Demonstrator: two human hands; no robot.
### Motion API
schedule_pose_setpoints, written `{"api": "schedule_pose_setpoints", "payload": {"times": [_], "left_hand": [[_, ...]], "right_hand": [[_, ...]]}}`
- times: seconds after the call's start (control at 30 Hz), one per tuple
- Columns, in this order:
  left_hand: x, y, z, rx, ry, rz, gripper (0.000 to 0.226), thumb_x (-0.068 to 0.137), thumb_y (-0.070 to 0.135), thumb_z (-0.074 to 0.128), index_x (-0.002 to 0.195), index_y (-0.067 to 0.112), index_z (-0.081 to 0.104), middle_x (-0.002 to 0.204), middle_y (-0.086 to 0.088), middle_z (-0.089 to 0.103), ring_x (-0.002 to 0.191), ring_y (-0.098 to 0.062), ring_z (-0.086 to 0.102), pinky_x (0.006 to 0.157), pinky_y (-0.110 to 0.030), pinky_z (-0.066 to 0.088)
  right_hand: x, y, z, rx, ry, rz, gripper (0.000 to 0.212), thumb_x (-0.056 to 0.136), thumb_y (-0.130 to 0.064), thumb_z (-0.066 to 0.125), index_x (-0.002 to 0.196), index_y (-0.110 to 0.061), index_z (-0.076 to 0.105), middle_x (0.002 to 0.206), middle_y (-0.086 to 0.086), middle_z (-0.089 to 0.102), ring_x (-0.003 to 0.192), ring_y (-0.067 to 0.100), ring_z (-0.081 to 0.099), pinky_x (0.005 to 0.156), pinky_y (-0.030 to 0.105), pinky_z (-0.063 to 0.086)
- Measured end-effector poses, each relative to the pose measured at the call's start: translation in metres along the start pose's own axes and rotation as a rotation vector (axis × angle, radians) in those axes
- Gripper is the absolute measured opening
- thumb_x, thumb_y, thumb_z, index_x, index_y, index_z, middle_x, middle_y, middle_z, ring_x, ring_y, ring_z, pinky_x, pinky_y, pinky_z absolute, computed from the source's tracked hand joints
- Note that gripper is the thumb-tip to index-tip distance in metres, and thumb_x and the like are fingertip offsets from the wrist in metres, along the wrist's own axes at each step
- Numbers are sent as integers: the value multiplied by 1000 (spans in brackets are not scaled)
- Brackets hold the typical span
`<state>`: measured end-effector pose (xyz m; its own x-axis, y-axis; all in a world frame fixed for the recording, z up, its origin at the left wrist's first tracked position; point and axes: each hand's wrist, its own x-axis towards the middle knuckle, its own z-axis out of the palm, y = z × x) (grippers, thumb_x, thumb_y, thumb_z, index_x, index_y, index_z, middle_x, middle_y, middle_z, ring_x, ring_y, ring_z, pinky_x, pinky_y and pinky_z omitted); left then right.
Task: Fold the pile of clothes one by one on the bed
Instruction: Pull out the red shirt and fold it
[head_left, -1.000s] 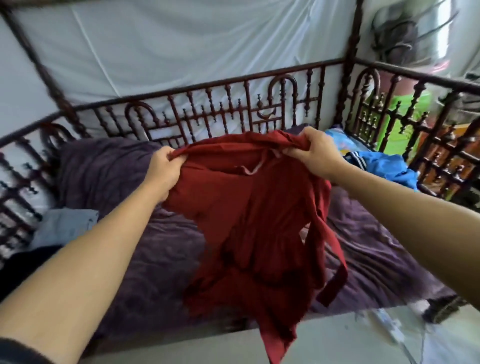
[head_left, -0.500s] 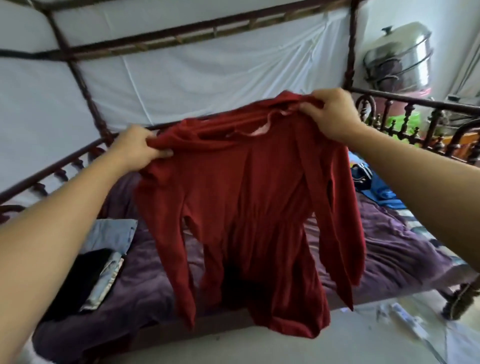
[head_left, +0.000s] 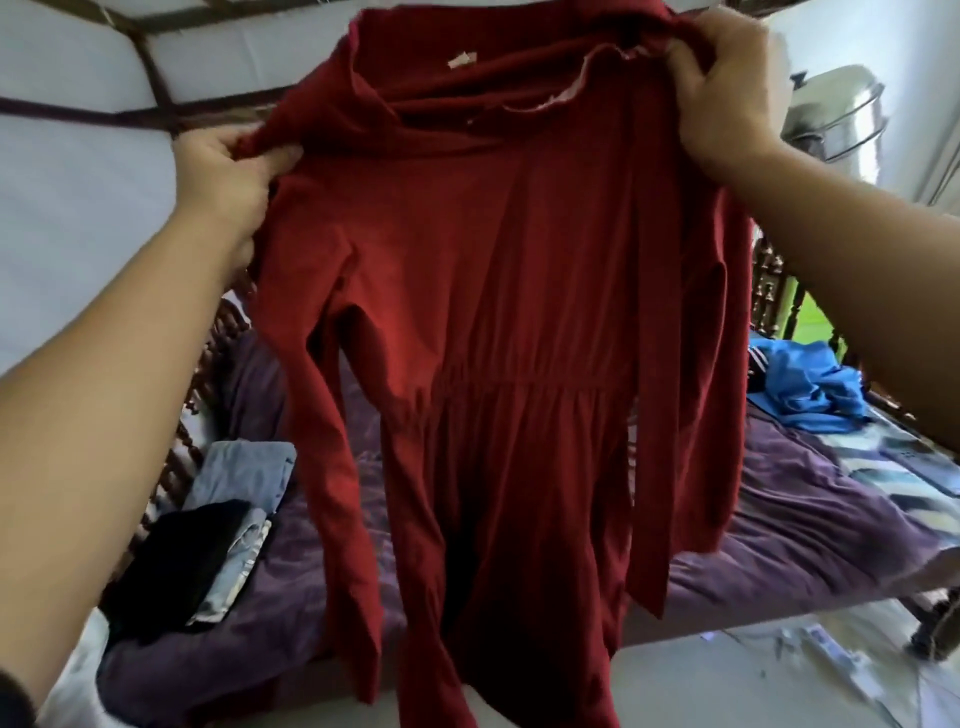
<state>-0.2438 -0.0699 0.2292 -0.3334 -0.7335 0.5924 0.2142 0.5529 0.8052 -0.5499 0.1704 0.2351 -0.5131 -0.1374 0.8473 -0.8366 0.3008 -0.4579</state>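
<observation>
A dark red long-sleeved dress (head_left: 498, 322) with a gathered waist hangs full length in front of me, above the bed. My left hand (head_left: 228, 171) grips its left shoulder. My right hand (head_left: 727, 88) grips the right shoulder, higher up. Both sleeves and a waist tie dangle down. The hem reaches below the front edge of the bed. A blue garment (head_left: 810, 384) lies crumpled on the bed at the right. At the left sit folded clothes: a light blue piece (head_left: 244, 473) and a black one (head_left: 176, 566) over a patterned piece.
The bed has a purple cover (head_left: 779, 525) and a dark carved wooden rail (head_left: 202, 384). White fabric (head_left: 78, 208) hangs behind. A metal steamer pot (head_left: 831, 124) stands at the upper right. The pale floor (head_left: 753, 680) has scattered litter at the lower right.
Both hands have lifted the red dress up and apart, from bunched low over the bed to hanging open at full length. My view has tilted upward.
</observation>
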Motion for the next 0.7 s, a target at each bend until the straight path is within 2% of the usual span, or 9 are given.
{"api": "schedule_pose_setpoints", "payload": {"times": [0.1, 0.2, 0.27, 0.33, 0.37, 0.43, 0.5, 0.6, 0.7], "left_hand": [[11, -42, 3, 188, -57, -84, 9, 78, 12, 76, 80, 18, 68, 63, 11, 69, 57, -4, 62, 65, -25, 55], [22, -102, 1, 509, -151, -59, 15, 79, 17, 77, 71, 20, 65, 47, 15, 59, 41, 4, 48, 47, -13, 42], [37, -140, -1, 716, -238, -12, 11, 78, 21, 77, 78, 13, 70, 56, 7, 62, 49, 1, 49, 55, -21, 45], [55, -172, 2, 858, -284, 14, 17, 78, 23, 78, 85, 9, 72, 68, -9, 64, 61, -15, 53, 65, -34, 47], [64, -186, 6, 904, -292, 19, 19, 77, 23, 78, 84, 6, 72, 69, -12, 62, 64, -19, 53, 66, -36, 46], [82, -210, 17, 973, -299, 23, 19, 77, 19, 78, 81, 2, 69, 70, -13, 60, 68, -23, 54, 64, -32, 39], [98, -230, 26, 1025, -284, 4, 17, 78, 15, 77, 78, 2, 66, 68, -12, 58, 69, -24, 54, 60, -31, 35], [127, -266, 24, 1043, -204, -50, 21, 80, 19, 76, 76, 2, 64, 68, -19, 62, 65, -30, 57, 64, -36, 43], [149, -307, 16, 1074, -158, -132, 22, 81, 21, 74, 76, 4, 62, 72, -18, 60, 74, -34, 59, 66, -37, 42]], "right_hand": [[-7, 25, 37, -71, -128, -15, 46, 86, -56, 43, 94, -13, 59, 91, 11, 64, 88, 29, 59, 74, 42, 46], [-23, 67, 81, -241, -243, -115, 47, 93, -54, 43, 93, -10, 60, 98, 24, 64, 94, 44, 58, 68, 43, 40], [-26, 93, 115, -263, -304, -155, 48, 95, -53, 43, 90, -8, 60, 98, 28, 63, 93, 47, 57, 67, 44, 40], [-24, 114, 157, -233, -338, -192, 51, 94, -56, 42, 89, -8, 59, 95, 29, 63, 91, 47, 57, 67, 45, 42], [-23, 123, 179, -212, -361, -199, 51, 94, -57, 41, 92, -10, 60, 95, 27, 64, 91, 46, 58, 68, 45, 43], [-17, 136, 223, -179, -397, -196, 47, 94, -56, 43, 99, -13, 63, 100, 24, 66, 95, 45, 58, 72, 45, 45], [-10, 145, 266, -150, -438, -196, 43, 95, -52, 45, 99, -13, 62, 102, 24, 65, 96, 45, 58, 73, 45, 44], [4, 148, 328, -125, -490, -186, 42, 96, -51, 43, 95, -11, 58, 100, 26, 63, 95, 46, 57, 66, 41, 35], [7, 147, 387, -143, -552, -180, 42, 97, -49, 41, 101, -11, 57, 101, 27, 63, 95, 46, 57, 64, 39, 30]]}}
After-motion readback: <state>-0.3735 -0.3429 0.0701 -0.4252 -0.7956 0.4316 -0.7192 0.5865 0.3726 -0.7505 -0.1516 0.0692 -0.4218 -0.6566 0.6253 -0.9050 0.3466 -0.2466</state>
